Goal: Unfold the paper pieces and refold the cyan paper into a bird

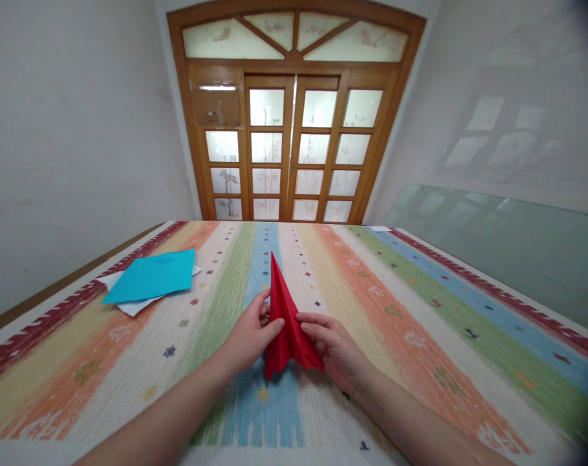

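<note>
A red paper airplane (pixel 284 304) is held just over the striped tablecloth, its sharp nose pointing away from me. My left hand (pixel 255 329) grips its left side, with the thumb on top and the fingers curled behind the paper. On the opposite side, my right hand (pixel 333 343) has its fingertips against the right wing edge, while its lower fingers curl partly out of sight. Folds run lengthwise down the paper, and the wings spread toward me.
Blue paper (pixel 155 275) lies over white sheets (pixel 137 307) at the left of the table. The striped tablecloth (pixel 391 310) covers the table. A pale green panel (pixel 497 239) stands along the right edge. Wooden glazed doors (pixel 294 145) rise beyond the far edge.
</note>
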`<state>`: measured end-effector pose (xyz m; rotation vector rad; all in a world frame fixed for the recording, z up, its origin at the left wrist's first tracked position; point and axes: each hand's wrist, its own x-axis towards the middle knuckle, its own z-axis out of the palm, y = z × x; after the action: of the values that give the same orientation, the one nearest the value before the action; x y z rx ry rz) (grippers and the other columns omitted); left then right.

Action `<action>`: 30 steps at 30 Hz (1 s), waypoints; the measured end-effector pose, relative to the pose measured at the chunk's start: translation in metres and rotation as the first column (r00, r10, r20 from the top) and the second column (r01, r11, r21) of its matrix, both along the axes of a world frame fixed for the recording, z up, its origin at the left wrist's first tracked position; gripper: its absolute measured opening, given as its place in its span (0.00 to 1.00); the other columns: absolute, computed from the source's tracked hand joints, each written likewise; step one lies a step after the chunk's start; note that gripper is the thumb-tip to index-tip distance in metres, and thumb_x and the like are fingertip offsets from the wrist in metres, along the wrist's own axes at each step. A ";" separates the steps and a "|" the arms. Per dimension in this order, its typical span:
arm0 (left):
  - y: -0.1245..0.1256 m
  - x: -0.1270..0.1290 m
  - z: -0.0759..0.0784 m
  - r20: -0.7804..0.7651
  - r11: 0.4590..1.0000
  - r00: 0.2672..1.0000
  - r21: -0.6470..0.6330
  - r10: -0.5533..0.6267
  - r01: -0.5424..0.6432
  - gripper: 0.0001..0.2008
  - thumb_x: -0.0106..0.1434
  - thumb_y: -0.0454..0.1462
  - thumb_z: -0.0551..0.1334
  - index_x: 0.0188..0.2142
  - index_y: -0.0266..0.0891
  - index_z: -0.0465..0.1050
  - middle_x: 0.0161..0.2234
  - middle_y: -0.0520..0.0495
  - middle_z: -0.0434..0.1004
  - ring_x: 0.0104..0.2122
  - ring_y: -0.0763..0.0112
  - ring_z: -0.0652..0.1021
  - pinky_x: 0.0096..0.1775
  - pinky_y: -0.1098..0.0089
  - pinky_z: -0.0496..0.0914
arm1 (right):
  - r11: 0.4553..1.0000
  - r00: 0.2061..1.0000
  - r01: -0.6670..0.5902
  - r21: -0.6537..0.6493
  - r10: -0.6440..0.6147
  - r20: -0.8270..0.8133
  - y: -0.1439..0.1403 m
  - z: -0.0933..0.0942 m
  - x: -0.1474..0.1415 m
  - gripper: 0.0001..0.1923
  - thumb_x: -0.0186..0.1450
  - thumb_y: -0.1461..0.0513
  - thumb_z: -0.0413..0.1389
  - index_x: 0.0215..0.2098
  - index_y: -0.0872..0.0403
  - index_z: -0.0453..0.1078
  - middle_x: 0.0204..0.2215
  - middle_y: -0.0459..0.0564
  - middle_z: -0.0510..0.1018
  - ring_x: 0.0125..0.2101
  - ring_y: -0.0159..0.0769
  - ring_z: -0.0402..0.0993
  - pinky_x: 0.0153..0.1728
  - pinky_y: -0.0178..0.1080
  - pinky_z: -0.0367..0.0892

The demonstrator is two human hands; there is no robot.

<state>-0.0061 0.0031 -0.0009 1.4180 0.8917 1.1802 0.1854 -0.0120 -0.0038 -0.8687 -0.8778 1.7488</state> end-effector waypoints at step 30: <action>-0.005 -0.003 0.002 -0.270 0.993 0.959 0.097 0.086 -0.062 0.16 0.64 0.35 0.60 0.51 0.40 0.75 0.44 0.43 0.80 0.37 0.65 0.78 0.42 0.64 0.71 | 0.876 0.894 -0.021 0.483 -0.200 0.401 -0.009 0.001 -0.007 0.21 0.61 0.64 0.56 0.53 0.48 0.64 0.48 0.50 0.74 0.43 0.41 0.74 0.41 0.43 0.72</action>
<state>-0.0090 -0.0021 0.0012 1.6597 1.1038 1.1058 0.1785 -0.0212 -0.0030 -0.9621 -1.4697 1.1745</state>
